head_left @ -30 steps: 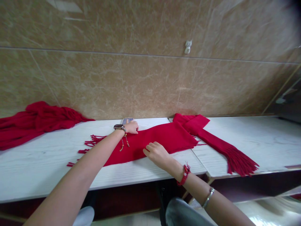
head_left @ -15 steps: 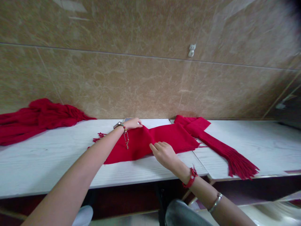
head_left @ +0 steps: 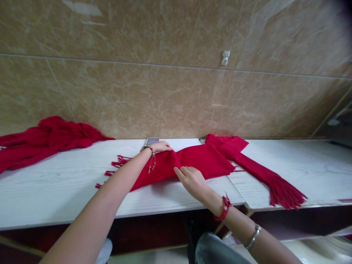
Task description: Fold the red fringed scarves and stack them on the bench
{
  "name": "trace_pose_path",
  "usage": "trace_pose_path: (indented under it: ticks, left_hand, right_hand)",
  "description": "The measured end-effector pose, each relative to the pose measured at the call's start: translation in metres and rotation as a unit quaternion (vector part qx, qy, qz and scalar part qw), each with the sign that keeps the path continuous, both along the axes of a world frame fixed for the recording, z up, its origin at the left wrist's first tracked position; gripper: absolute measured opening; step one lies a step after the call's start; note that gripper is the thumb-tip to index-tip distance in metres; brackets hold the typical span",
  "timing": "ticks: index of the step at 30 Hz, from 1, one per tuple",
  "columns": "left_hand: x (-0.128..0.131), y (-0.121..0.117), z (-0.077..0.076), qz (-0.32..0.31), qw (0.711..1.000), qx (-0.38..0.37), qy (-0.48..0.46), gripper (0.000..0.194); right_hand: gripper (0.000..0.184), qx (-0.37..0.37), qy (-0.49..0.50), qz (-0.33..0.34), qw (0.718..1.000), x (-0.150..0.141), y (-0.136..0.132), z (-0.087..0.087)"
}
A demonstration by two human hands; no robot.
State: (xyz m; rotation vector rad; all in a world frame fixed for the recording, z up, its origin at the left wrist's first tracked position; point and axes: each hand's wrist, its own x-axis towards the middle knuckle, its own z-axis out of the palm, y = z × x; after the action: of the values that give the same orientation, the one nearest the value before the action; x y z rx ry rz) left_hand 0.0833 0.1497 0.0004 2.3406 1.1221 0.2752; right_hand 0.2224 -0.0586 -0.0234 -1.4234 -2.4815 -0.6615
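A folded red scarf [head_left: 202, 157] with fringed ends lies across the white tabletop in front of me. My left hand [head_left: 162, 146] is closed on its far edge, near the middle, with the fingertips pinching the cloth. On the near edge, my right hand [head_left: 189, 178] grips the same scarf between thumb and curled fingers. Between the two hands the cloth rises in a ridge. Its fringe spreads out at the left, partly behind my left forearm. Touching its right end is a second red scarf [head_left: 255, 170], bent over itself, its fringe toward the front edge.
A heaped red cloth [head_left: 57, 135] lies at the left against the marbled tile wall [head_left: 137, 99]. A phone [head_left: 153, 140] rests by the wall behind my left wrist. The white table [head_left: 55, 194] has open shelf space below its front edge. A small cat-shaped ornament [head_left: 225, 58] is on the wall.
My left hand has moved slightly right and nearer with the far edge, drawing the cloth into a narrower fold. More fringe and more of the phone show. My right hand has barely moved.
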Motion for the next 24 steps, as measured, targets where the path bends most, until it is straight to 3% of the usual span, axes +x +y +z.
trace_pose_path:
  ticks: [7, 13, 19, 22, 24]
  left_hand:
    - [0.014, -0.007, 0.002, 0.056, 0.99, -0.071, -0.104, 0.024]
    - [0.01, -0.014, 0.008, 0.082, 0.967, -0.113, -0.215, 0.021]
    - [0.031, -0.014, 0.035, 0.053, 0.934, -0.15, -0.321, 0.013]
    - [0.06, -0.014, 0.055, 0.028, 0.909, -0.189, -0.371, 0.011]
    - [0.084, -0.014, 0.067, 0.021, 0.908, -0.195, -0.37, 0.012]
  right_hand:
    - [0.027, -0.086, -0.006, -0.02, 0.996, 0.004, -0.005, 0.007]
    - [0.029, -0.082, 0.02, -0.044, 0.995, 0.008, -0.016, 0.026]
    - [0.036, -0.026, 0.161, -0.038, 0.986, 0.039, -0.017, 0.043]
    - [0.038, 0.014, 0.292, -0.028, 0.956, 0.065, -0.017, 0.052]
    - [0.039, 0.007, 0.36, -0.047, 0.932, 0.084, -0.018, 0.058]
